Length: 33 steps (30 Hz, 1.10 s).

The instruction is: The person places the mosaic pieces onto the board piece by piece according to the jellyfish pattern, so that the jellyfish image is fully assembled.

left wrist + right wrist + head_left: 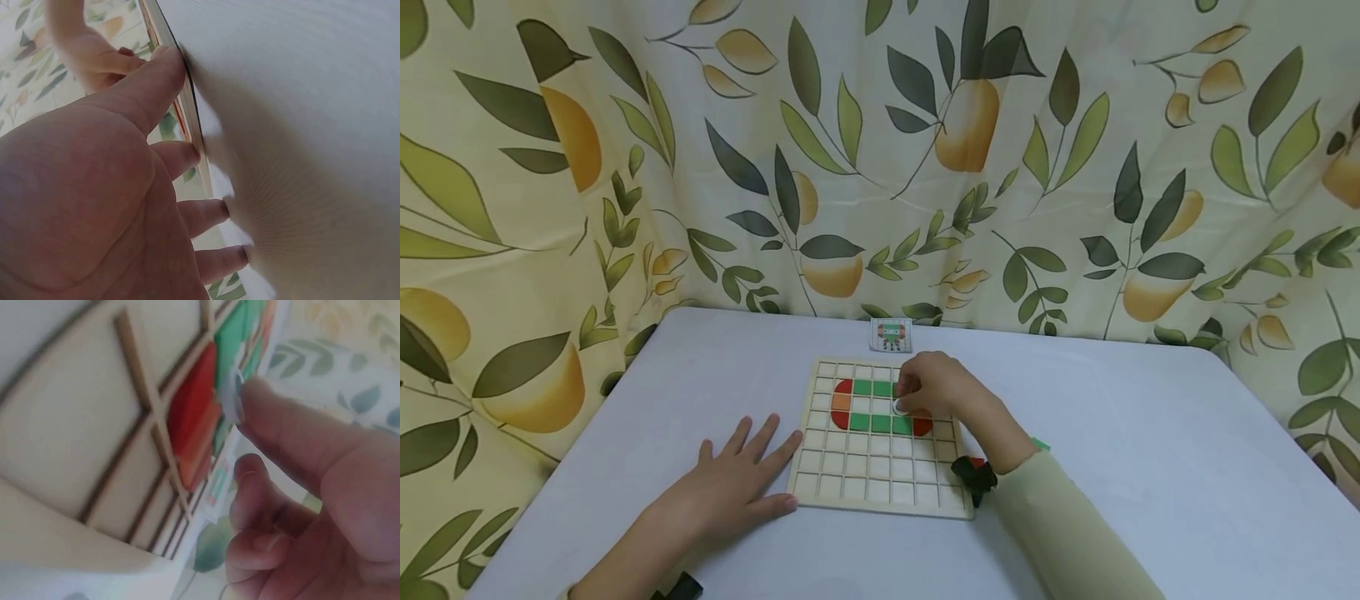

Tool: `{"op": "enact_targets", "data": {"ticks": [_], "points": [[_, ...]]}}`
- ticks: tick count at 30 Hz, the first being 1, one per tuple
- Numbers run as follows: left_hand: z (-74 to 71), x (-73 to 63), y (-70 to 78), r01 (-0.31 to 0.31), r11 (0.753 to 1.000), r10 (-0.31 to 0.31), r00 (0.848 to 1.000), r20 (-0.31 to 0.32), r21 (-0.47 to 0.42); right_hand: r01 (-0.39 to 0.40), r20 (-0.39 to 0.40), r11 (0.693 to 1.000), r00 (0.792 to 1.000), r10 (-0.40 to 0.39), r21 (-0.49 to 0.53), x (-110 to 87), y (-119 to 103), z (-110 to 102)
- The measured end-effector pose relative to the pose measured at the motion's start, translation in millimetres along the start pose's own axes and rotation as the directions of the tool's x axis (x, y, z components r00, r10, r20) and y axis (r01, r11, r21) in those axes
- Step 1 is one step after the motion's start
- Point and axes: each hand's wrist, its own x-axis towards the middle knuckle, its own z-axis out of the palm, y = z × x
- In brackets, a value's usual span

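While the left hand (741, 479) lies spread at the near-left of the board (878, 490), its thumb and forefinger touch the edge; my left wrist view shows other fingertips on the table (1150, 433).

Board: one, squarish, pale wood colour, flat on the table; raised ribs, brown-sided in my right wrist view, divide it into square cells.

Green tiles (880, 423): set in two rows across the board's upper half, flat and matte, the farther row partly hidden by the right hand (936, 387).

Red tiles (843, 386): at the row ends, outer corners rounded where I see them on the left.

Orange tiles (841, 402): one between the two left reds, another beside the near-right red. Between the rows the cells look whitish; I cannot tell bare cell from tile.

White tile (232, 400): one, thin, curved edge, pinched at the right hand's fingertips above the pattern's right side; I cannot tell whether it touches the board.

Card (891, 335): one, small, green-and-red figure, beyond the board, near the leaf-and-fruit curtain (966, 125).

Sleeve (1067, 525): pale, right arm; a green scrap of something (1040, 444) shows behind it.
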Motion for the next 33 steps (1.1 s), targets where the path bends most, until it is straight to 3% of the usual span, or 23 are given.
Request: {"op": "enact_targets", "data": {"ticks": [4, 8, 16, 24, 29, 33], "points": [[1.5, 1.6, -1.0, 0.003, 1.000, -0.003, 1.000, 0.001, 0.012, 0.022, -0.032, 1.000, 0.999, -0.023, -0.022, -4.8, 9.6, -6.9], [2.1, 3.3, -0.5, 0.000, 1.000, 0.000, 1.000, 0.005, 0.015, -0.023, -0.057, 1.000, 0.998, 0.023, 0.000, -18.7, 26.2, -18.0], [1.2, 0.4, 0.1, 0.002, 1.000, -0.002, 1.000, -0.002, 0.012, -0.164, 0.121, 0.986, 0.980, 0.161, 0.015, -49.2, 57.4, -30.0], [0.2, 0.9, 1.9, 0.010, 1.000, -0.010, 1.000, 0.001, 0.010, -0.208, 0.164, 0.977, 0.966, 0.200, 0.036, -49.9, 67.2, -24.0], [1.6, 2.5, 1.6, 0.007, 1.000, -0.007, 1.000, -0.004, 0.006, -0.169, 0.170, 0.984, 0.973, 0.156, 0.060, -47.5, 70.7, -21.8], [1.9, 3.0, -0.4, 0.006, 1.000, -0.006, 1.000, -0.007, 0.017, -0.030, 0.143, 0.972, 0.990, -0.003, 0.233, -44.3, 70.0, -24.2]]}}
